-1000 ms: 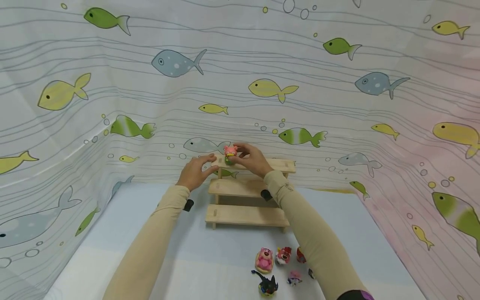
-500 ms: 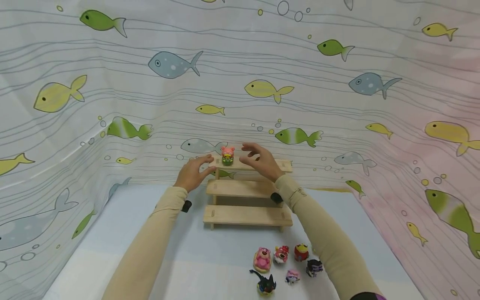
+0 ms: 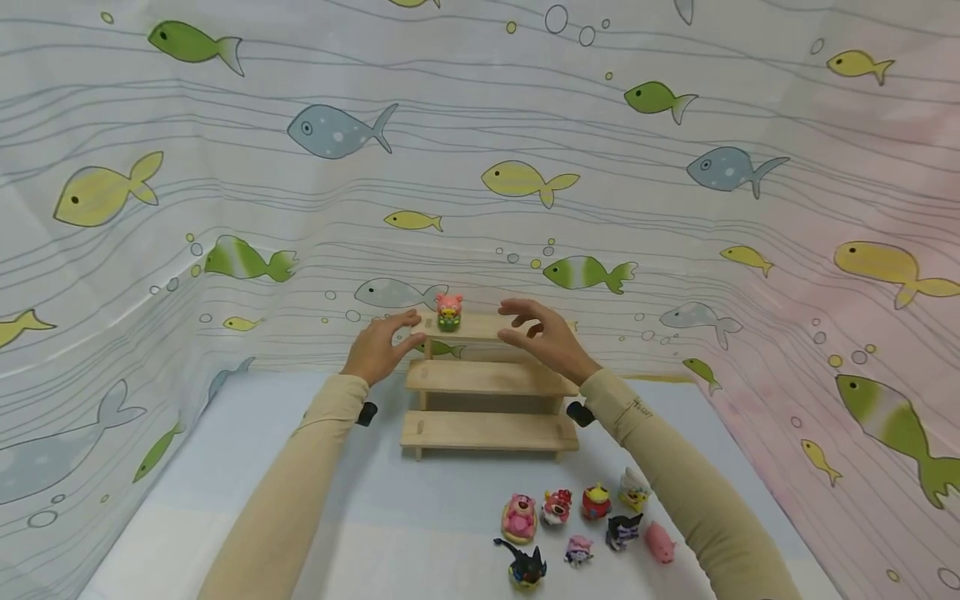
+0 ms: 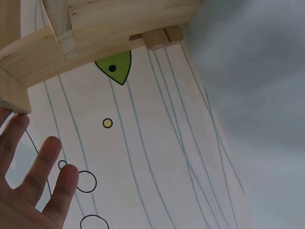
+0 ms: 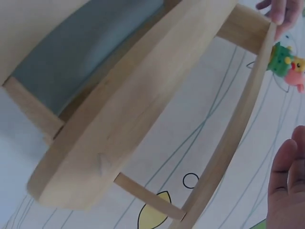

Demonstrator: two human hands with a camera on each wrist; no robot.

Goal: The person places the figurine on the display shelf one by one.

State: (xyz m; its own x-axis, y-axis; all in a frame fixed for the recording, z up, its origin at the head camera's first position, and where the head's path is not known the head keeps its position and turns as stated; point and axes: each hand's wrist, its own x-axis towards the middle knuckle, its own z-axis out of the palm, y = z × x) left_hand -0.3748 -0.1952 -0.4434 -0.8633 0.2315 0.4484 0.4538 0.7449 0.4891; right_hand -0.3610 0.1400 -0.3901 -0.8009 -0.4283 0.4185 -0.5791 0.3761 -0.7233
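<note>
One up, eight seemingly left

Pink-green figurine [image 3: 448,315] stands atop wooden shelf [image 3: 491,378]; eight other figurines [image 3: 519,518] sit before shelf on desk [image 3: 375,517]; left hand [image 3: 377,346], right hand [image 3: 551,340] near shelf's top, fingers loose, grasping nothing

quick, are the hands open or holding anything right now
Left hand: open, fingers touching the left end of the top shelf.
Right hand: open, holding nothing, apart from the pink-and-green figurine.
</note>
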